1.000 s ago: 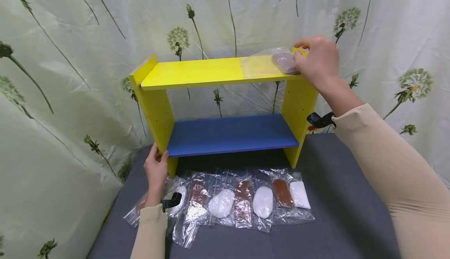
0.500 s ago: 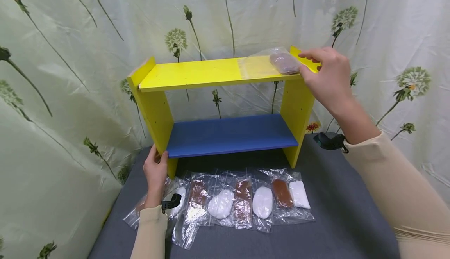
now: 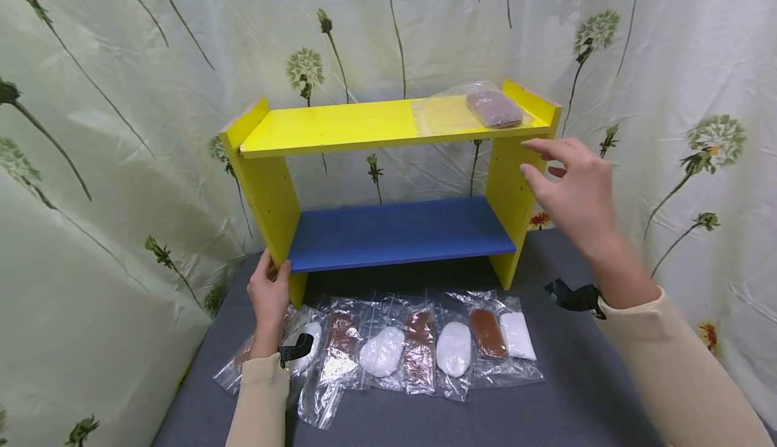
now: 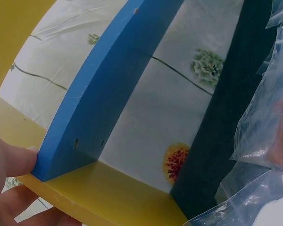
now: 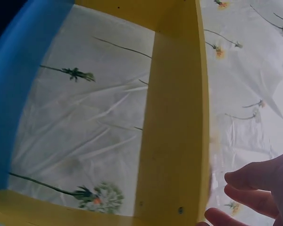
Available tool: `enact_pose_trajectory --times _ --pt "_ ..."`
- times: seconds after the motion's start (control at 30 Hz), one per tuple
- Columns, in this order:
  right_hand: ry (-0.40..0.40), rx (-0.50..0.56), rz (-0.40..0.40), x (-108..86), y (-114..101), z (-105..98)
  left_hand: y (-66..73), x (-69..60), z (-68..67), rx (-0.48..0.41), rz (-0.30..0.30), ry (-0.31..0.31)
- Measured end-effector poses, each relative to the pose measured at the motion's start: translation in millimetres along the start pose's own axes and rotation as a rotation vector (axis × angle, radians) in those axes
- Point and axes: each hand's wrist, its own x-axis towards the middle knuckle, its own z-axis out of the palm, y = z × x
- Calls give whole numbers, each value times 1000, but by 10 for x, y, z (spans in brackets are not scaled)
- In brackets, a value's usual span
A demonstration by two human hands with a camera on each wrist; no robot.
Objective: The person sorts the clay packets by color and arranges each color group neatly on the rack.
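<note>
A small yellow shelf unit (image 3: 340, 123) with a blue middle shelf (image 3: 400, 231) stands on the dark table. My left hand (image 3: 270, 299) grips its left side panel; in the left wrist view the thumb (image 4: 19, 160) lies against the blue shelf's end, with fingers behind the panel. On the right end of the top board lies a clear bag holding a flat purplish-brown piece (image 3: 494, 108). My right hand (image 3: 577, 184) hangs in the air just right of the right side panel, thumb and fingers apart, holding nothing.
Below the unit's front lies a row of several clear zip bags. Some hold brown pieces (image 3: 488, 334), others white ones (image 3: 454, 349); the leftmost are partly behind my left forearm. A flower-print curtain (image 3: 668, 63) hangs behind and at the left.
The right hand has come off the bag on the top board and moved right and down. The bag stays at the board's right end. The left hand keeps its grip.
</note>
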Motion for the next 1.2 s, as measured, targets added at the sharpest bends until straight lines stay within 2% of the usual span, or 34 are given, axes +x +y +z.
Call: enact_pose_trajectory --times 0.4,0.63,0.83,1.03,1.2 --pt "-86 21 70 -590 316 163 13 16 18 -10 3 -24" --pt "-174 64 111 -978 490 317 19 -3 29 -2 -11 -9" --pt "-255 45 164 -1360 655 460 -11 -9 2 34 -5 12" --pt "-331 20 197 -1548 755 535 -17 11 39 30 11 14" --pt "-437 -1 235 -1718 803 632 -26 -10 46 21 4 21"
